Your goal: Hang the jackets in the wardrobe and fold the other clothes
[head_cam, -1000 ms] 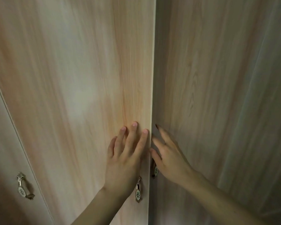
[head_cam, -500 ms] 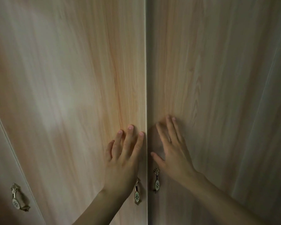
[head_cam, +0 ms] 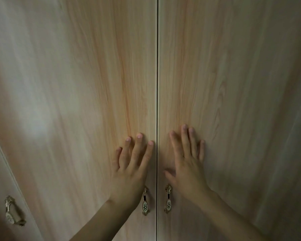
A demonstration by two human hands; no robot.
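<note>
Dim indoor shot, warm cast. Soft pale glare patch on the left wardrobe door; the source seems to sit behind the camera, not certain. Corners fall dark, especially the right door edge. Wide-angle bowing tilts the far-left handle. Slight softness and noise on the right hand.

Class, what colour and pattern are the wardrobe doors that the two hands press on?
Light orange-tan with vertical wood grain, seen in the head view on both wardrobe doors.
</note>
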